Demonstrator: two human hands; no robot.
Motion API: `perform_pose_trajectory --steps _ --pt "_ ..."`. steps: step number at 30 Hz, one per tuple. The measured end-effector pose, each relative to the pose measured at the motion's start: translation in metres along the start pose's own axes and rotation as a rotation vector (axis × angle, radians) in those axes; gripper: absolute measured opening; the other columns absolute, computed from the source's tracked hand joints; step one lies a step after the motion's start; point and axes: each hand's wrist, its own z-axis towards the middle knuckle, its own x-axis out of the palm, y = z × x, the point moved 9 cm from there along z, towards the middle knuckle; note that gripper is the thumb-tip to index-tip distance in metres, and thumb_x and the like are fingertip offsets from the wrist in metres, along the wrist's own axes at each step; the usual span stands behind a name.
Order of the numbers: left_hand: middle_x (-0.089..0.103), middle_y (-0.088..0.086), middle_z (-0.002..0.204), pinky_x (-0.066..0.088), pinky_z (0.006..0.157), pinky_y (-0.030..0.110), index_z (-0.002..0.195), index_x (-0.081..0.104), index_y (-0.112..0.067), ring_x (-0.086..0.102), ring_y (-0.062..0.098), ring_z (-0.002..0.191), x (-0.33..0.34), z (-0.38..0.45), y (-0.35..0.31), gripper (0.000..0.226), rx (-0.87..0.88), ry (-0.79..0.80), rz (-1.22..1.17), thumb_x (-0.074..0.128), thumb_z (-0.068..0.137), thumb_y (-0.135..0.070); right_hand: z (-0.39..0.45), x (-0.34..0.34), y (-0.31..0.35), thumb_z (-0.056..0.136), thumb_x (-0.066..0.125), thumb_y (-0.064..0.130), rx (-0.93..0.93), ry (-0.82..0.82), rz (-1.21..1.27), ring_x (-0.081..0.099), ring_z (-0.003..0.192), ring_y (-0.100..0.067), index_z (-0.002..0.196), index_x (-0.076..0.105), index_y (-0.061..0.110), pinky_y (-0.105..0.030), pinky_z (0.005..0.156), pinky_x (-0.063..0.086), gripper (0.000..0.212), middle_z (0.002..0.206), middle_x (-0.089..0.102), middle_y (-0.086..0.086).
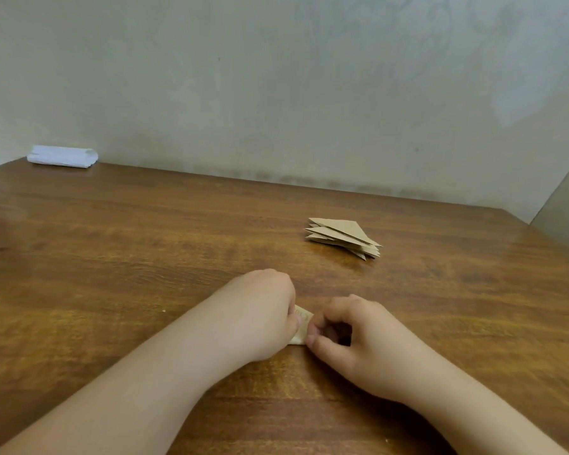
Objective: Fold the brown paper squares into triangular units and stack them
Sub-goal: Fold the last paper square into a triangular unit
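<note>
I sit at a brown wooden table (145, 241) that meets a pale wall (276, 77) along its far edge, at twelve o'clock. The right edge of the table runs off at about two o'clock, and its far left corner lies at ten o'clock, where a folded white cloth (61, 156) rests against the wall. Bare wood stretches broadly to my left, at nine o'clock, and ahead between my hands and the wall.

My left hand (260, 310) and my right hand (349, 330) meet close in front of me, low and near centre. Between them lies a small brown paper piece (301, 323), flat on the wood and mostly hidden. My left hand's fingers are curled down onto its left side; my right hand's thumb and fingertips, curled in, pinch its right edge.

At one o'clock from my hands, well apart, sits a stack of folded triangles (342, 236), points fanned slightly out of line.
</note>
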Motion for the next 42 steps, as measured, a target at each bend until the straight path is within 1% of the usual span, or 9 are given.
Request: perform_pose_trajectory --steps 4,7,13,18,26,29,32,37,42 --pt "0.054 -0.005 0.081 0.038 0.065 0.026 0.092 0.071 -0.021 0.055 0.017 0.082 -0.001 -0.001 0.001 0.025 -0.014 -0.009 0.005 0.053 0.093 -0.038 0.003 0.003 -0.007 0.083 0.062 0.040 0.080 -0.084 -0.017 0.043 0.086 -0.003 0.071 0.059 0.028 -0.023 0.093 0.028 0.018 0.079 0.048 0.010" --pt "0.058 -0.004 0.089 0.040 0.067 0.026 0.093 0.072 -0.022 0.057 0.017 0.087 0.000 0.000 0.001 0.025 -0.026 -0.007 0.005 0.054 0.092 -0.040 0.002 0.001 -0.016 0.082 0.063 0.042 0.151 -0.120 -0.050 0.039 0.092 -0.004 0.071 0.060 0.027 -0.027 0.100 0.022 0.018 0.087 0.050 0.008" --pt "0.058 -0.005 0.097 0.041 0.071 0.026 0.093 0.072 -0.023 0.055 0.015 0.092 0.001 0.001 0.002 0.025 -0.032 -0.008 0.007 0.055 0.091 -0.042 -0.002 -0.010 -0.029 0.082 0.064 0.043 0.257 -0.107 -0.077 0.042 0.094 -0.006 0.070 0.062 0.030 -0.029 0.089 0.024 0.018 0.085 0.049 0.009" --pt "0.063 -0.007 0.100 0.042 0.068 0.024 0.093 0.073 -0.024 0.057 0.011 0.088 0.002 0.000 0.001 0.026 -0.022 0.010 -0.006 0.053 0.092 -0.042 -0.009 -0.014 -0.047 0.082 0.066 0.042 0.356 -0.069 -0.031 0.039 0.127 -0.013 0.069 0.064 0.029 -0.042 0.110 0.024 0.019 0.085 0.052 0.017" --pt "0.062 -0.008 0.103 0.049 0.078 0.027 0.093 0.073 -0.025 0.057 0.011 0.093 0.002 0.000 0.001 0.027 -0.007 -0.005 0.001 0.054 0.091 -0.043 -0.014 -0.024 -0.062 0.086 0.062 0.036 0.425 -0.108 -0.011 0.044 0.100 -0.007 0.072 0.067 0.025 -0.029 0.088 0.020 0.018 0.076 0.059 0.013" --pt "0.058 -0.009 0.102 0.050 0.079 0.028 0.092 0.073 -0.025 0.057 0.011 0.093 0.003 0.001 -0.001 0.027 0.015 -0.036 -0.002 0.054 0.090 -0.044 -0.013 -0.028 -0.061 0.084 0.065 0.034 0.364 -0.162 0.006 0.049 0.092 -0.004 0.073 0.065 0.026 -0.025 0.091 0.035 0.014 0.080 0.054 0.012" --pt "0.049 -0.011 0.103 0.047 0.083 0.028 0.100 0.073 -0.029 0.053 0.010 0.095 0.007 0.005 -0.007 0.027 0.062 -0.067 -0.051 0.052 0.091 -0.045 -0.009 -0.022 -0.045 0.082 0.069 0.032 0.215 -0.188 0.087 0.052 0.077 0.001 0.074 0.065 0.028 -0.010 0.068 0.043 0.010 0.082 0.053 0.011" --pt "0.050 -0.013 0.105 0.041 0.091 0.025 0.102 0.070 -0.029 0.048 0.009 0.105 0.008 0.007 -0.009 0.027 0.071 -0.178 -0.124 0.055 0.088 -0.046 -0.004 -0.015 -0.042 0.081 0.067 0.028 0.171 -0.167 0.075 0.051 0.061 0.005 0.069 0.062 0.027 -0.014 0.059 0.045 0.013 0.066 0.058 0.010" --pt "0.046 -0.010 0.105 0.034 0.097 0.023 0.110 0.062 -0.025 0.041 0.010 0.111 0.008 0.001 -0.025 0.040 0.074 -0.302 0.010 0.047 0.087 -0.054 -0.003 -0.015 -0.039 0.080 0.066 0.029 0.130 -0.182 0.065 0.050 0.060 -0.002 0.071 0.061 0.026 -0.018 0.061 0.045 0.011 0.065 0.056 0.008"
